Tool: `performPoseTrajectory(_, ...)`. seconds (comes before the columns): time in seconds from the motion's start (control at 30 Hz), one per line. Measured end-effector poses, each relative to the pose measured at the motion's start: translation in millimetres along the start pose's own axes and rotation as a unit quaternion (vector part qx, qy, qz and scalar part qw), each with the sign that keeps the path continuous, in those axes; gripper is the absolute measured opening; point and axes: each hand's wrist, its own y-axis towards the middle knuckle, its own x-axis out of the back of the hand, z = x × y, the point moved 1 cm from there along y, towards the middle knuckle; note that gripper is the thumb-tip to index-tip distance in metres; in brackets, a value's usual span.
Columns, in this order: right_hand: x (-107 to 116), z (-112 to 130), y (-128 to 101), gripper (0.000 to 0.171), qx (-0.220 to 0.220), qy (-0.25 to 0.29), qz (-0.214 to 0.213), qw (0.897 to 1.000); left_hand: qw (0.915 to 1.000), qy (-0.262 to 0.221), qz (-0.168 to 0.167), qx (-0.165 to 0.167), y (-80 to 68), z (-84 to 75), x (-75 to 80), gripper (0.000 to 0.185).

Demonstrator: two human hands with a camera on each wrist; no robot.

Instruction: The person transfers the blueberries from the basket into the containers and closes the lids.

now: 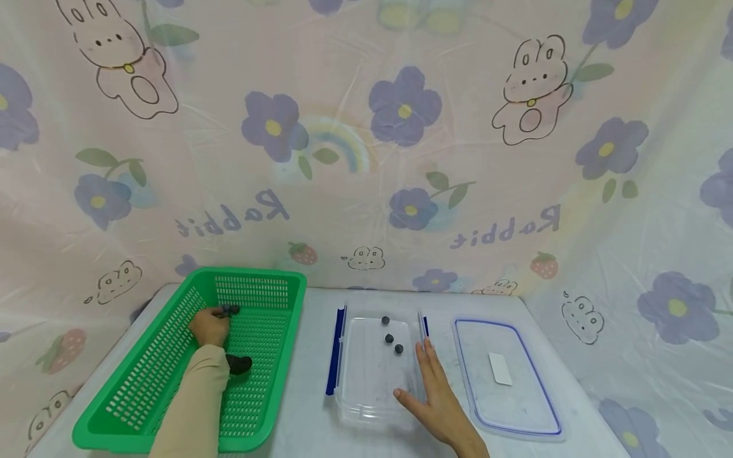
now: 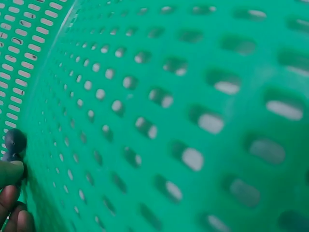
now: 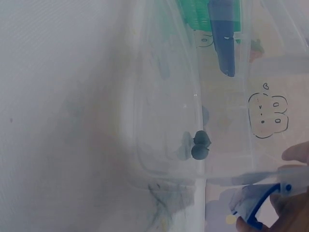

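Reaching into the green perforated plastic basket (image 1: 172, 369) at the table's left edge, the person's left hand (image 1: 209, 326) has its fingers curled round a small dark round-headed piece (image 1: 229, 310), pinching it just above the basket floor near the far wall. The left wrist view shows the same small dark piece (image 2: 14, 141) at the fingertips (image 2: 9, 193), close against the green mesh. One more dark lump (image 1: 239, 364) lies on the basket floor beside the sleeve; whether it is one piece or several clumped together cannot be told.

At the middle of the table stands a clear rectangular plastic box with blue side clips (image 1: 375, 369). Three small dark balls (image 1: 390, 338) already lie on its floor toward the far end, close together but apart from the walls. The right hand (image 1: 438, 397) rests flat against the box's near right edge, fingers straight and spread, gripping nothing; it looks to be steadying the box. In the right wrist view the dark balls (image 3: 200, 144) show through the clear wall.

Toward the table's right edge lies the box's clear lid with a blue rim (image 1: 506, 381), off the box, a small white label on it.

Judged from this, the sorting is partly done: three pieces are in the box, one is in hand over the basket, at least one remains in the basket, and the lid is not yet on.
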Motion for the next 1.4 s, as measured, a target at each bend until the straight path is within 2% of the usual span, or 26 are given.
performPoseTrajectory(0.23,-0.1,1.1,-0.1,0.094,0.0,0.002,0.001,1.0,0.9999,-0.011,-0.003,0.001,-1.9,1.5,-2.9,0.027)
performPoseTrajectory(0.33,-0.4,0.6,-0.4,0.094,0.004,0.001,-0.001,1.0,1.0,-0.003,-0.001,-0.008,-2.1,0.5,-2.8,0.024)
performPoseTrajectory(0.5,-0.4,-1.2,-1.6,0.093,0.009,0.001,-0.006,1.0,0.9997,0.002,0.022,-0.012,-1.8,-2.6,-2.1,0.025)
performPoseTrajectory(0.63,0.1,-2.0,-1.8,0.093,0.012,-0.001,-0.007,1.0,0.9993,-0.004,0.037,0.002,-1.8,-6.3,-0.4,0.028)
performPoseTrajectory(0.77,0.9,-1.4,-1.5,0.095,0.012,0.002,-0.006,1.0,0.9989,-0.015,0.044,-0.002,-0.9,-14.0,4.1,0.029)
performPoseTrajectory(0.97,1.1,-0.1,-1.3,0.097,0.011,0.0,-0.003,1.0,0.9992,-0.026,0.027,-0.011,2.3,-28.6,14.8,0.028)
performPoseTrajectory(1.13,1.2,-0.8,-0.6,0.098,0.01,-0.003,-0.002,1.0,0.9991,-0.028,0.03,-0.006,10.8,-31.0,18.8,0.031)
performPoseTrajectory(1.27,0.9,-1.7,0.1,0.099,0.011,0.001,-0.002,1.0,0.9992,-0.021,0.03,-0.017,16.8,-33.8,23.4,0.031)
performPoseTrajectory(1.4,0.2,-2.1,-0.1,0.099,0.01,0.001,-0.002,1.0,0.9987,-0.016,0.033,-0.036,18.0,-45.6,32.5,0.031)
